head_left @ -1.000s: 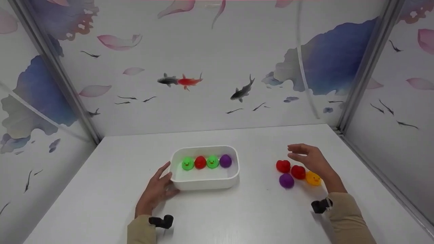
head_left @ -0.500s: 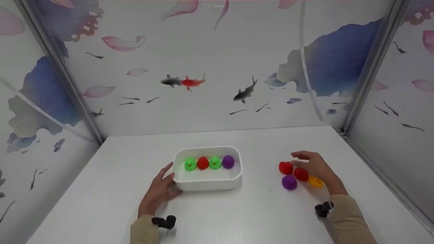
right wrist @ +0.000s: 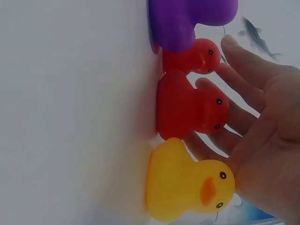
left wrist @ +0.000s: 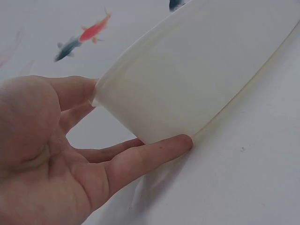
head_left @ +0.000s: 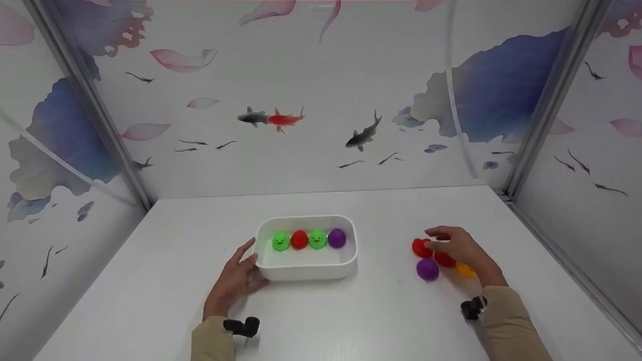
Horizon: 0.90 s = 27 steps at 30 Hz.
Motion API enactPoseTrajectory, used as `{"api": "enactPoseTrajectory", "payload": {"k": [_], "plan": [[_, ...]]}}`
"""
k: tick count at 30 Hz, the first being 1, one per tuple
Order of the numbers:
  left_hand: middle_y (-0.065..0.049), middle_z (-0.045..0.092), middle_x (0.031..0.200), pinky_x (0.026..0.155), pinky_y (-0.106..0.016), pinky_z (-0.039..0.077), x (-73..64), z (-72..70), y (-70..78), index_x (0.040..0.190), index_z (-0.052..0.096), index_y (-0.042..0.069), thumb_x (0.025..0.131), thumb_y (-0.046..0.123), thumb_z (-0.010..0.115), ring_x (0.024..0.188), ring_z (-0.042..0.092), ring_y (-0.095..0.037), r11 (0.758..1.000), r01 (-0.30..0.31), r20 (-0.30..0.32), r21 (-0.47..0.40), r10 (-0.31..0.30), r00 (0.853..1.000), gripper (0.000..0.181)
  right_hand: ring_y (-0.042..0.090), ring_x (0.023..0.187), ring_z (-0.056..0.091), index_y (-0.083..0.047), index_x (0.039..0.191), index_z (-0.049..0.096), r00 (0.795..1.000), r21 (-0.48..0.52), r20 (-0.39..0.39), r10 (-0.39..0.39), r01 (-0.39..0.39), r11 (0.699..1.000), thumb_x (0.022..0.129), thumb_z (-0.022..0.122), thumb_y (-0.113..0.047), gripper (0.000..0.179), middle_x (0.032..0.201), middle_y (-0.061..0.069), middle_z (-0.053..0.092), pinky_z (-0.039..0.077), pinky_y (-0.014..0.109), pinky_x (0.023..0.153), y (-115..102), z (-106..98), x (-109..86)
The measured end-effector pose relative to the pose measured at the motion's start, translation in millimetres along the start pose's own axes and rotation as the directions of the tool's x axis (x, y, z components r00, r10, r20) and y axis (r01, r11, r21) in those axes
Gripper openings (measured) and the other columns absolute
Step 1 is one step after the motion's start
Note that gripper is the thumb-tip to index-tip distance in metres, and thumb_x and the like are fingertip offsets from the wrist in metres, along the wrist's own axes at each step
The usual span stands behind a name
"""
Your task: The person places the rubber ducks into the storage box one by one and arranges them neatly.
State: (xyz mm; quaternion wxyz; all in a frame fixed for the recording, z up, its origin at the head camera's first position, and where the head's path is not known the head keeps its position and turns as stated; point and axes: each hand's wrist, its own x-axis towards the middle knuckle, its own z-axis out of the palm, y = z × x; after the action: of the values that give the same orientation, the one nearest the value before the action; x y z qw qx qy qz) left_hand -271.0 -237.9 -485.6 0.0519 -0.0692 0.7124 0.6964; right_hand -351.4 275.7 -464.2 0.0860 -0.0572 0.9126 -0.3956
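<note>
My left hand (head_left: pixel 231 281) rests against the left end of a white plastic tub (head_left: pixel 306 273). In the left wrist view, its thumb (left wrist: pixel 154 153) lies straight along the tub's lower edge and the other fingers touch the end wall. At the right, my right hand (head_left: pixel 459 248) hovers over a group of toy ducks. Its thumb and fingers are spread around the farther red duck (head_left: pixel 420 247), with a small gap visible at the thumb. Under the palm sits another red duck (right wrist: pixel 192 108), partly hidden in the head view. A yellow duck (right wrist: pixel 187 185) and a purple duck (head_left: pixel 427 269) stand beside them.
Inside the tub, a green duck (head_left: pixel 281 241), a red duck (head_left: pixel 299 239), another green duck (head_left: pixel 317 239) and a purple duck (head_left: pixel 336 238) stand in a row. The white table (head_left: pixel 371 321) has printed walls at the back and sides.
My right hand has come down and slightly left onto the group, now around the farther red duck and covering more of the others. The left hand stays at the tub.
</note>
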Motion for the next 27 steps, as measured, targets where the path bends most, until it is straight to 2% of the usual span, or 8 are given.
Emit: {"api": "enactPoseTrajectory", "payload": {"k": [14,20,27], "plan": [[-0.021,0.038,0.159,0.098,-0.047,0.057,1.1,-2.9,0.3,0.158,0.028,0.031,0.107,0.027,0.046,0.142,0.045,-0.041,1.0,0.004,-0.022,0.002,-0.004,1.0,0.055,0.044,0.129,0.05,-0.008,0.141,0.055,0.998,-0.058,0.051,0.031,-0.028,0.998,0.094,0.07,-0.037,0.058,0.143,0.025,0.053,0.048,0.057,0.109,1,4,10.4],[-0.02,0.039,0.159,0.099,-0.047,0.057,1.4,-1.4,2.1,0.158,0.027,0.031,0.107,0.026,0.045,0.141,0.046,-0.04,1.0,0.005,-0.017,-0.001,-0.005,1.0,0.054,0.044,0.125,0.051,-0.007,0.139,0.058,0.997,-0.112,0.053,0.055,-0.049,0.992,0.093,0.071,-0.036,0.056,0.14,0.026,0.054,0.048,0.058,0.108,1,4,11.2],[-0.02,0.039,0.159,0.099,-0.046,0.057,-0.7,-1.5,0.7,0.158,0.028,0.032,0.107,0.026,0.046,0.141,0.046,-0.04,1.0,0.005,-0.008,-0.001,-0.005,1.0,0.054,0.041,0.122,0.052,-0.006,0.135,0.061,0.997,-0.109,0.032,0.07,-0.066,0.992,0.093,0.071,-0.037,0.053,0.136,0.025,0.057,0.049,0.057,0.107,2,2,8.4]]}}
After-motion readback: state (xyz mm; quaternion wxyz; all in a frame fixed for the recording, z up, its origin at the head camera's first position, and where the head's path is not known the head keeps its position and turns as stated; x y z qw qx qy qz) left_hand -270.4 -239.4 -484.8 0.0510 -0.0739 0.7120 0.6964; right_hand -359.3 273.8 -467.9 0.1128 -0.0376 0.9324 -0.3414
